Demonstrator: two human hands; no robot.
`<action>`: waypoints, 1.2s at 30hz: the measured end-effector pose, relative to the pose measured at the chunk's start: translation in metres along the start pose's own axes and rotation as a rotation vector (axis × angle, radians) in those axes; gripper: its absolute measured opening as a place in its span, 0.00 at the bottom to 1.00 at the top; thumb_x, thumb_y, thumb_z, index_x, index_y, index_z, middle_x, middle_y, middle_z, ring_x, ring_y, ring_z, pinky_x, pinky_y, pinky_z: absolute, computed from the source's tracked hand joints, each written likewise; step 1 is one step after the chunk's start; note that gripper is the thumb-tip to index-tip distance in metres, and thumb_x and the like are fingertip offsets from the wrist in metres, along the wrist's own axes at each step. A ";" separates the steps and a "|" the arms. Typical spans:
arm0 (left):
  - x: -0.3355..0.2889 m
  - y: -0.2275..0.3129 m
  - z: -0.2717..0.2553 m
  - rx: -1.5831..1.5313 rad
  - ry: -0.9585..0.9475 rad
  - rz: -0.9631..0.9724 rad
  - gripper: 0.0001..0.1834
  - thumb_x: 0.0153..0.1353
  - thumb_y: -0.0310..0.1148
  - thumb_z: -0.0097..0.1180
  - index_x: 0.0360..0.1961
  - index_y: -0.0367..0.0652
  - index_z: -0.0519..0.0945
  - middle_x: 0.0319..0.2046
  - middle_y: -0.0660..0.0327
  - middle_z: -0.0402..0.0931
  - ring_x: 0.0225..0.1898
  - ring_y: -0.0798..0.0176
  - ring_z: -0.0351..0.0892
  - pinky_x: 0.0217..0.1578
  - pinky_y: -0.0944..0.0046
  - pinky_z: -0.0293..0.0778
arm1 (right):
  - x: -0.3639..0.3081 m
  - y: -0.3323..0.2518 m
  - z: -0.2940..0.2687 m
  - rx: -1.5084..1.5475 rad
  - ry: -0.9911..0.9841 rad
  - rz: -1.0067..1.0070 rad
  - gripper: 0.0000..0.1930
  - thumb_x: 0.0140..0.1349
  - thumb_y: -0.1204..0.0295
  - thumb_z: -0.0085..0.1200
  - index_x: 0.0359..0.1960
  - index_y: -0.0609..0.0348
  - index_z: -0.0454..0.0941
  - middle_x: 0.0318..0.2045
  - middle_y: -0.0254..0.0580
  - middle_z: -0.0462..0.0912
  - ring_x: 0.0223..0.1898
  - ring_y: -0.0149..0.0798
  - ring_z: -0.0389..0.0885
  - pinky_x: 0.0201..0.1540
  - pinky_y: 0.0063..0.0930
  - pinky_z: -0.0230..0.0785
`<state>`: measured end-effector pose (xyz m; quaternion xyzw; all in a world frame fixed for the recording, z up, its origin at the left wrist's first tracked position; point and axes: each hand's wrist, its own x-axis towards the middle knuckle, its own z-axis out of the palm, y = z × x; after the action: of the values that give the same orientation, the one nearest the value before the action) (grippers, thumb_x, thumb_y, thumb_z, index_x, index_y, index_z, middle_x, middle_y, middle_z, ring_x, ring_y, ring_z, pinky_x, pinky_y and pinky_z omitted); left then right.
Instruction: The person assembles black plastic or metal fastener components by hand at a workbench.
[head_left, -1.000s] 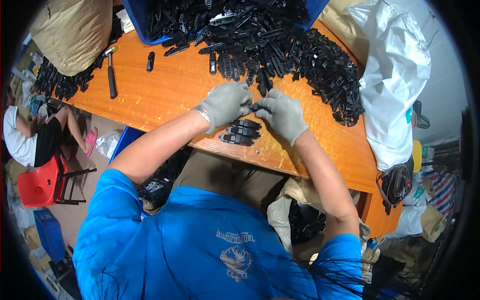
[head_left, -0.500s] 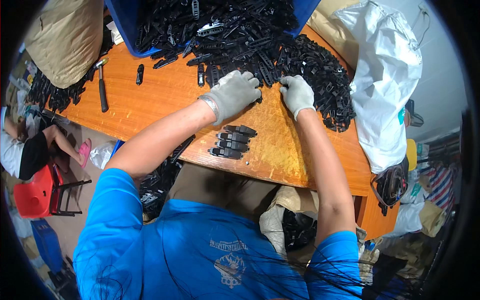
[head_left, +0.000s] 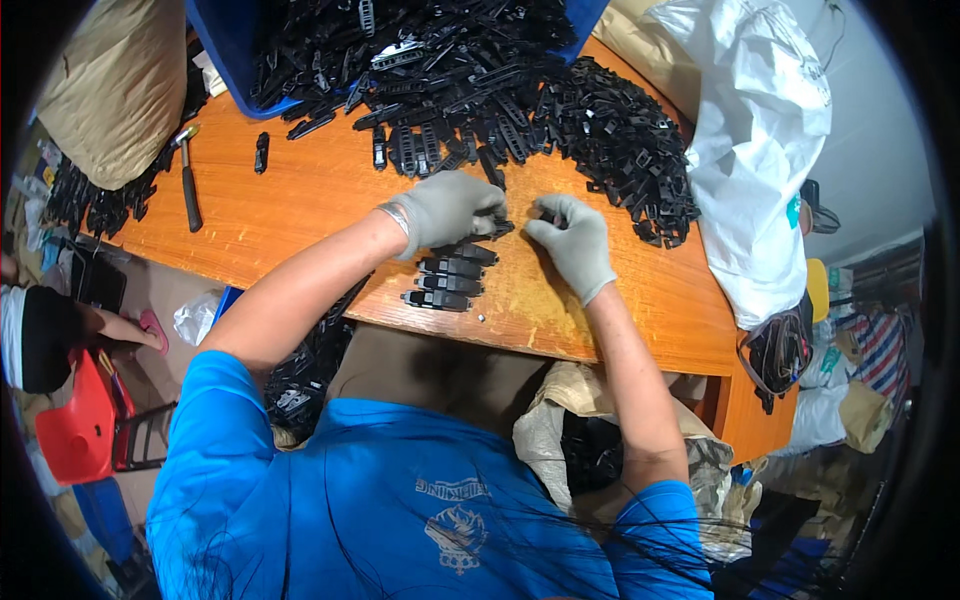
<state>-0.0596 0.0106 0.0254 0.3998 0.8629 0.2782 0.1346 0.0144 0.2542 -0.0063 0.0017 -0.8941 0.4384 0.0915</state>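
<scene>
My left hand [head_left: 450, 212], in a grey glove, is closed on a long black plastic part [head_left: 502, 230] whose end shows below its fingers. Across a small gap my right hand [head_left: 575, 245], gloved too, pinches a small black plastic piece [head_left: 550, 218] between thumb and fingers. Just below the left hand, several black assembled parts [head_left: 445, 283] lie side by side near the table's front edge. The left palm and fingers hide most of what that hand holds.
A blue bin [head_left: 228, 70] spills long black parts onto the wooden table [head_left: 330, 215]. A heap of small black pieces [head_left: 630, 150] lies at right, beside a white sack [head_left: 755, 170]. A hammer [head_left: 190, 190] rests at left. Another person sits near a red chair [head_left: 75, 430].
Both hands have drawn back from the piles toward me, the left now above the row of parts. A small black piece shows in my right fingers. The view has shifted slightly.
</scene>
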 end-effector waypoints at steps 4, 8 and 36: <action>0.005 -0.019 -0.002 -0.219 -0.010 -0.055 0.13 0.69 0.26 0.68 0.54 0.41 0.89 0.44 0.55 0.92 0.46 0.60 0.91 0.52 0.59 0.84 | -0.021 -0.009 0.010 -0.135 0.128 -0.150 0.14 0.57 0.69 0.76 0.43 0.59 0.93 0.35 0.46 0.91 0.40 0.44 0.89 0.48 0.37 0.80; 0.004 -0.029 0.003 -0.169 0.133 0.000 0.10 0.70 0.28 0.67 0.50 0.40 0.90 0.44 0.53 0.91 0.47 0.56 0.91 0.52 0.57 0.84 | -0.023 -0.004 0.000 -0.268 0.185 -0.196 0.11 0.60 0.65 0.72 0.41 0.54 0.93 0.36 0.45 0.92 0.46 0.52 0.88 0.54 0.44 0.78; -0.024 0.002 0.020 0.348 0.240 -0.082 0.11 0.70 0.42 0.65 0.47 0.53 0.92 0.45 0.59 0.85 0.52 0.49 0.86 0.52 0.48 0.84 | -0.001 -0.014 0.012 -0.350 -0.014 -0.278 0.11 0.62 0.66 0.72 0.45 0.48 0.92 0.41 0.42 0.86 0.44 0.50 0.88 0.46 0.45 0.80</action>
<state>-0.0339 0.0002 0.0108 0.3457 0.9232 0.1651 -0.0289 0.0149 0.2362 -0.0027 0.1121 -0.9484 0.2595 0.1436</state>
